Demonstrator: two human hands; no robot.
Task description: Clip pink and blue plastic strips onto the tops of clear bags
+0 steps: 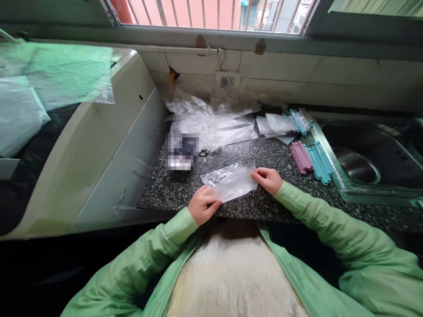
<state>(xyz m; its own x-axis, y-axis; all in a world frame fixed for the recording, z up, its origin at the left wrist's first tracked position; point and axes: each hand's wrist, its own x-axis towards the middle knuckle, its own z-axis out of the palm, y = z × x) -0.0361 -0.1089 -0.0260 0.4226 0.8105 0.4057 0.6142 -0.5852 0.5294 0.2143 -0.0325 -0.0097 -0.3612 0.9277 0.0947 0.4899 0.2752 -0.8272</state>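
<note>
Between both hands a translucent plastic bag (236, 182), folded into a long strip, is stretched above the counter's near edge. My left hand (202, 205) pinches its lower left end between thumb and fingers. The upper right end is gripped by my right hand (268, 179) in the same way. Under the strip lies a crinkled clear plastic wrapper (222, 172), partly covered. Off to the right are pink sealing-clip-like sticks (301, 157) in a row, with light blue sticks (319, 162) beside them.
Crumpled clear plastic bags (211, 121) cover the counter's back. Flat packets (276, 125) lie right of them. A blurred-out item (182, 152) sits at left, near a small dark ring (204, 152). A steel sink (343, 193) bounds the right; a white machine (132, 132) the left.
</note>
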